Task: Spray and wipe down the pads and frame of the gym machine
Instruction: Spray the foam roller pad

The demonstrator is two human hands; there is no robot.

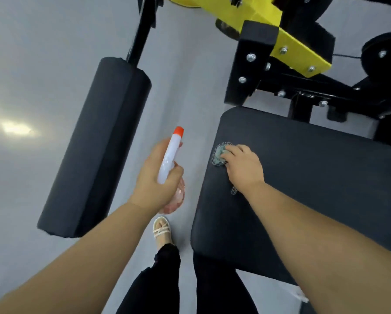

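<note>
The right hand curls its fingers round a scrunched grey-green mesh scrubber, pressing it on the flat, smooth black seat pad at middle right. The left hand grips a spray bottle with a white top, an orange tip and a clear pink belly. A long rounded pad is on the left, and the black and yellow metal frame is at the upper right.

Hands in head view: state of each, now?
Left hand: grips the spray bottle.
Right hand: holds the cloth, pressed on the seat pad.

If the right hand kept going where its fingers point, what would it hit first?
Probably nothing solid: the right hand and cloth would slide off the edge of the seat pad into the gap over the floor. The long pad lies beyond; depth unclear.
</note>
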